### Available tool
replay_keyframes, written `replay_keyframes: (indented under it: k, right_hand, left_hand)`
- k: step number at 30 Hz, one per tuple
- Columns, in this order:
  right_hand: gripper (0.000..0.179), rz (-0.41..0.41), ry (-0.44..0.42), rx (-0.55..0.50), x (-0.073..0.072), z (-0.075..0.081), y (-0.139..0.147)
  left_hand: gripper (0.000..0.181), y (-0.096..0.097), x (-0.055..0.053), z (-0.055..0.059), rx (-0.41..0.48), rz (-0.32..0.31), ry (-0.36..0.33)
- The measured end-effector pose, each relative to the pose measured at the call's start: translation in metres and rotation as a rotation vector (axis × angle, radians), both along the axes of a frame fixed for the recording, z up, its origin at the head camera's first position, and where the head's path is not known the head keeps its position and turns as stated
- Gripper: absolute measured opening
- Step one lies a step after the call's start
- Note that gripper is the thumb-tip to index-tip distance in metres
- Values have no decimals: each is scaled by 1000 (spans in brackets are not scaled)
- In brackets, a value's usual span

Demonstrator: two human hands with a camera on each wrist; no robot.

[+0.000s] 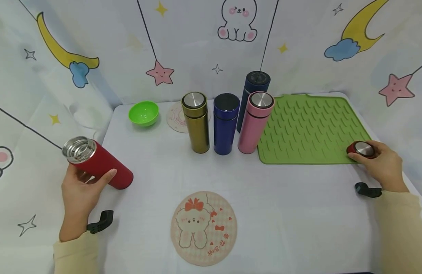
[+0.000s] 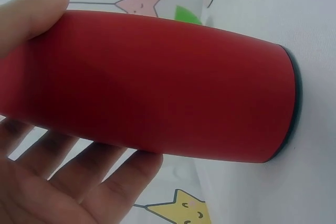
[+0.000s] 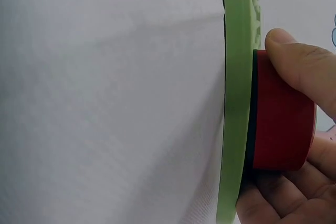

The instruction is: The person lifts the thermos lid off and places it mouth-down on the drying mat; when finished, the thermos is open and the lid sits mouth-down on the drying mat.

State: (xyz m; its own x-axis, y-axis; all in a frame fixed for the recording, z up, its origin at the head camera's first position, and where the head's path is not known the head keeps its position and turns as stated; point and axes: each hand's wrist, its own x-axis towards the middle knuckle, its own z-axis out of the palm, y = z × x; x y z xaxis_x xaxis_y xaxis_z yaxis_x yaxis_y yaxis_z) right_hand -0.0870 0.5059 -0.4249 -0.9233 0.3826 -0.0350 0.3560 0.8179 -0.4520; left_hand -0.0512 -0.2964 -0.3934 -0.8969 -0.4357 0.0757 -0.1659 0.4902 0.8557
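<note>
Head view: tilted red flask (image 1: pixel 107 161), steel-mouthed
Your left hand (image 1: pixel 80 192) grips it, your right hand (image 1: pixel 385 165) a silver-topped red cap (image 1: pixel 364 149).

Your head camera faces forward and down. Up close, your left wrist view shares its red bottle (image 2: pixel 157 87); your right, the lid (image 3: pixel 283 116).

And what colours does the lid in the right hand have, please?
The lid has a red side and a silver top; the head view shows both best.
</note>
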Motion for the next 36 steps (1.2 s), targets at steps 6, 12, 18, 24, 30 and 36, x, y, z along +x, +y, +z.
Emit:
replay_keyframes:
  k: [6, 12, 18, 24, 30, 36]
  right_hand:
    - [94, 10, -42, 14, 0, 1, 1]
    - [94, 15, -51, 4, -2, 2, 1]
    - [96, 4, -45, -15, -2, 3, 2]
    - [102, -31, -50, -62, 7, 4, -1]
    - [102, -123, -35, -92, 18, 13, -13]
    - [92, -72, 108, -57, 25, 28, -50]
  left_hand:
    - [77, 2, 0, 1, 24, -7, -3]
    - [75, 3, 1, 0, 25, 3, -11]
    - [78, 5, 3, -1, 34, -6, -17]
    - [86, 12, 11, -3, 88, 23, 49]
    - [75, 19, 31, 5, 179, 164, 466]
    - [42, 49, 43, 28, 284, 22, 862]
